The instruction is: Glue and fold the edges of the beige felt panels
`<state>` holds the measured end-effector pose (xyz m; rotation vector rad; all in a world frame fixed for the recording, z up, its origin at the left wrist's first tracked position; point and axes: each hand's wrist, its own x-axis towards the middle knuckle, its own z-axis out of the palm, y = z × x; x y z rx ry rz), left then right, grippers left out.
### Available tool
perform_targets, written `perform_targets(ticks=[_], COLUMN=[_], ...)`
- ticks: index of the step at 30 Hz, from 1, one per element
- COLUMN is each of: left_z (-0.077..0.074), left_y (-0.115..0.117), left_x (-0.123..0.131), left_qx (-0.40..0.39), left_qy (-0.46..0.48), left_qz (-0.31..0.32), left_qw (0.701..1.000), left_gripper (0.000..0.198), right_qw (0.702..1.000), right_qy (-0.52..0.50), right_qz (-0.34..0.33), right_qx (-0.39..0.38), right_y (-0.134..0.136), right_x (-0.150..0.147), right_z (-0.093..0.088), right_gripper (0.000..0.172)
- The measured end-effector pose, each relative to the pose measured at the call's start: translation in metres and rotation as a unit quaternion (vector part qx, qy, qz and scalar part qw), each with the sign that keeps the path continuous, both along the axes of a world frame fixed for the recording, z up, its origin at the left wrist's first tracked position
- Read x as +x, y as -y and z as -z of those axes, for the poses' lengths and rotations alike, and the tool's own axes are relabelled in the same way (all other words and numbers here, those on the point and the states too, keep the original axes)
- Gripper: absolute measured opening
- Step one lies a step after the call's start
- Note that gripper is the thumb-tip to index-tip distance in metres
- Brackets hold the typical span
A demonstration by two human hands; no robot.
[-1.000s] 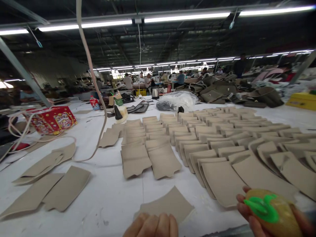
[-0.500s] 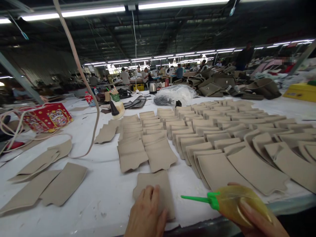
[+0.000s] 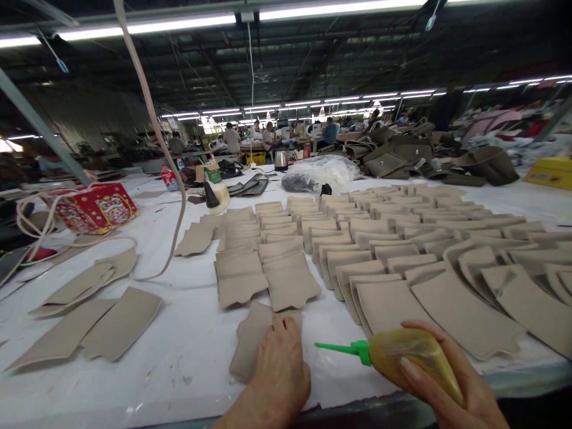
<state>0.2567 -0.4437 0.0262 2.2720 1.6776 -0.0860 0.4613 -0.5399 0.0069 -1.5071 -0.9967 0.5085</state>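
My left hand (image 3: 281, 360) is at the front of the table, its fingers curled and closed on a beige leather-like piece (image 3: 248, 341) that lies tilted there. The fingertips and the edge they grip are partly hidden. To the right, my right hand (image 3: 447, 372) is wrapped around a soft squeeze bottle (image 3: 404, 356) of yellowish liquid. Its thin green nozzle (image 3: 338, 347) points left toward my left hand, above the table and apart from the piece. Just beyond my left hand lie two overlapping stacks of similar pieces (image 3: 292, 280).
Rows of overlapping beige pieces (image 3: 393, 304) spread across the right side. More loose pieces (image 3: 123, 325) lie at the left, near a hanging cable (image 3: 179, 223) and a red patterned box (image 3: 107, 208). Clear plastic wrap (image 3: 319, 173) and a kettle (image 3: 280, 161) stand farther back.
My left hand has moved slightly right, its fingers curling in, and the piece under it has turned and shifted left. The bottle has moved a little left and up in my right hand.
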Motion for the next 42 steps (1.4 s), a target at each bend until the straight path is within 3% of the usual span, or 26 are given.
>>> perform_targets(ticks=[5,11,16,24,29,33,38,42], left_z=[0.002,0.001,0.002,0.013,0.013,0.010,0.013,0.016], left_y=[0.000,-0.015,-0.017,-0.021,-0.021,-0.021,-0.020,-0.020], left_x=[-0.015,-0.034,-0.037,-0.040,-0.041,-0.044,-0.048,-0.049], left_qx=[0.006,-0.002,0.017,0.025,0.012,0.006,0.015,0.018], left_qy=[-0.019,-0.011,0.012,0.025,0.019,0.027,0.047,0.056], left_qz=[0.035,0.094,0.109,0.110,0.114,0.129,0.132,0.131], left_qw=[0.999,0.995,0.994,0.993,0.993,0.991,0.990,0.990], left_gripper=[0.038,0.056,0.059,0.056,0.056,0.053,0.052,0.050], right_qw=[0.999,0.996,0.978,0.952,0.961,0.959,0.965,0.973], right_qy=[0.027,0.085,0.190,0.281,0.254,0.265,0.235,0.217], right_qz=[-0.016,-0.026,-0.089,-0.115,-0.106,-0.092,-0.116,-0.077], right_qx=[-0.037,-0.007,0.022,0.042,0.006,0.023,-0.003,0.006], right_y=[-0.001,-0.021,-0.041,-0.049,-0.050,-0.051,-0.047,-0.045], right_x=[-0.001,-0.025,-0.026,-0.029,-0.028,-0.026,-0.021,-0.024], right_z=[0.001,-0.018,-0.011,-0.006,-0.005,-0.002,0.001,0.001], right_gripper=[0.052,0.042,0.042,0.037,0.038,0.039,0.038,0.036])
